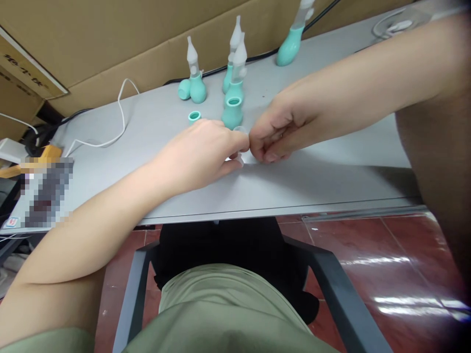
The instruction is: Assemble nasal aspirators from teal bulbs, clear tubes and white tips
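Low over the grey table, my left hand [206, 154] has its fingers closed on a small clear plastic piece [241, 130], which shows above and below the index finger. My right hand [277, 135] touches or nearly touches those fingertips from the right, its fingers curled and pressed together; anything inside is hidden. Just behind the hands stands an open teal bulb [232, 115]. Another open teal bulb [194, 116] is partly covered by my left hand. Farther back, a teal bulb with a clear nozzle [197, 88] stands beside a teal bulb lying down [184, 89].
More nozzled teal bulbs stand behind, one at the back right [289, 46]. Cardboard [147, 39] walls the rear of the grey table [147, 142]. A white cable [121, 110] curves at left, near an orange object [49, 154]. Chair armrests flank my lap.
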Tool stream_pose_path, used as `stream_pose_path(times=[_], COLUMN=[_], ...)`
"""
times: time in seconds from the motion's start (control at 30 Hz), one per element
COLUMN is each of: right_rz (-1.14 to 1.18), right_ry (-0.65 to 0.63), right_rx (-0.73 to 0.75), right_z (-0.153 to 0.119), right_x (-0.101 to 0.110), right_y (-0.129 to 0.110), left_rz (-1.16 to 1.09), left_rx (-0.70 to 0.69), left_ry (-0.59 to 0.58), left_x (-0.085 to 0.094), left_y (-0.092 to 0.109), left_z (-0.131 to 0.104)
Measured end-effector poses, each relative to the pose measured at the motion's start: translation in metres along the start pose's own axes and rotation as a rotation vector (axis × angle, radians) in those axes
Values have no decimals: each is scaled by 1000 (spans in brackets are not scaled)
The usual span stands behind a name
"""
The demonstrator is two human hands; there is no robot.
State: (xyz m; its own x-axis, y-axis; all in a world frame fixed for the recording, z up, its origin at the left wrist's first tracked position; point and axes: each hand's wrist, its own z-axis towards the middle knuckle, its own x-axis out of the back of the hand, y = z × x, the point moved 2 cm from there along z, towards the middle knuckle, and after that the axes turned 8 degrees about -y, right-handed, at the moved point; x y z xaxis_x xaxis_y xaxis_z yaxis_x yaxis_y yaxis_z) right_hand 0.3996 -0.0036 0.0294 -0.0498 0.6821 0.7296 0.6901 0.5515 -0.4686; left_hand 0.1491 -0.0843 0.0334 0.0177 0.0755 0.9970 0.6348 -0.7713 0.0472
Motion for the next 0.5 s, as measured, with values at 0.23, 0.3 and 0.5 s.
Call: stream_pose_path(times=[0.23, 0.3, 0.5], right_rz=[65, 81, 214], right_ry=[26, 78, 421], right_rx=[129, 167, 187], right_z=[-3, -4, -1], right_x=[1, -2, -15], right_y=[-4, -4, -11], left_rz=[-133, -204, -380], left_rx=[-114, -187, -178], left_ry=[174, 306, 409], left_x=[-4, -1, 17], left_y=[-19, -30, -31], left_z=[-9, -11, -4])
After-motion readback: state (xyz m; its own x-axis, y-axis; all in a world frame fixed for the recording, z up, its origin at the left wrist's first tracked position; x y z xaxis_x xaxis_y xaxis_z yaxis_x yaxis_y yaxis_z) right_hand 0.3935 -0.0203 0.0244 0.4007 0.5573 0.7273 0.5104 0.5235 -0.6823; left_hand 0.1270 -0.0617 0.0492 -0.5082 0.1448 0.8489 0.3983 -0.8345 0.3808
